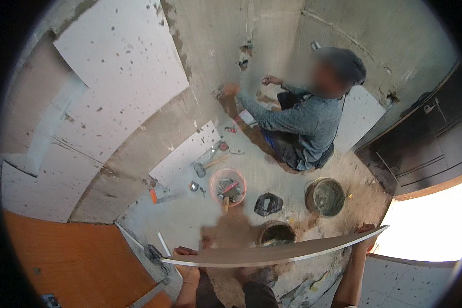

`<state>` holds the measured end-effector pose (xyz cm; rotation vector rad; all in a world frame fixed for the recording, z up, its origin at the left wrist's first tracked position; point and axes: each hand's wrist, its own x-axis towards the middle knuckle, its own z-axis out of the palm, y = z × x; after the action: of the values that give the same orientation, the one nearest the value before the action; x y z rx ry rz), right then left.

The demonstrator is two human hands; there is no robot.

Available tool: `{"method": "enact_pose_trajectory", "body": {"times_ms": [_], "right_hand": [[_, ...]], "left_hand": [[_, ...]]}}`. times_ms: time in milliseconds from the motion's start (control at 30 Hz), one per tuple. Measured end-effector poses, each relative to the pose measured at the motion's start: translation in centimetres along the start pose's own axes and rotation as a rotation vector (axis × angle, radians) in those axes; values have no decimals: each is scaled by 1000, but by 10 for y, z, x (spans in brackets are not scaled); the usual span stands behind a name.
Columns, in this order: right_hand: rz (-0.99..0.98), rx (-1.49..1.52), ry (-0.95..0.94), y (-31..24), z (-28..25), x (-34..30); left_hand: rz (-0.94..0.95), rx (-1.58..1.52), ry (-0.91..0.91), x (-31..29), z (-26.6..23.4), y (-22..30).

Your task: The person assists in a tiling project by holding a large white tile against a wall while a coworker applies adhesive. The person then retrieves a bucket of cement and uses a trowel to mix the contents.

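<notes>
- A long panel point(277, 253), its face grey-brown and its edge pale, is held over the near part of the floor point(164, 215), seen almost edge-on and raised toward its right end.
- The left hand point(187, 262) grips the panel's left end, fingers curled over the top edge.
- The right hand point(365, 237) grasps the right end, likewise wrapped around the edge.
- Just beyond the panel in view, a small bucket point(277, 227) is partly hidden by it; a crumpled black object point(268, 204) lies near that bucket.
- Toward the floor's right edge stands a larger dark bucket point(311, 197) with grey wet mix inside.
- Around the floor's middle, a pink bucket point(213, 190) holds tools and scraps.
- Nearer the floor's left edge lie a mallet point(200, 169) with a wooden handle, a small round item point(193, 186) and an orange-handled tool point(153, 196).
- A speckled white offcut point(185, 153) is by the floor's left edge, beneath a wall bearing large speckled tiles point(123, 77).
- Near the floor's far corner, a co-worker point(303, 120) in a grey top crouches, one arm stretched toward the left wall.
- A dark door point(426, 133) is at the right edge.
</notes>
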<state>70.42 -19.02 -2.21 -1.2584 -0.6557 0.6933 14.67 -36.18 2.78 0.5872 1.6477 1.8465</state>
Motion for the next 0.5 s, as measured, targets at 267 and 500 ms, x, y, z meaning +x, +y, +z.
{"method": "enact_pose_trajectory", "body": {"times_ms": [267,500], "right_hand": [[95,122,143,-177,189,-53],[98,244,-43,-232,329,-51]], "left_hand": [[230,-17,310,37,-28,163],[560,83,491,78,-96,208]]}}
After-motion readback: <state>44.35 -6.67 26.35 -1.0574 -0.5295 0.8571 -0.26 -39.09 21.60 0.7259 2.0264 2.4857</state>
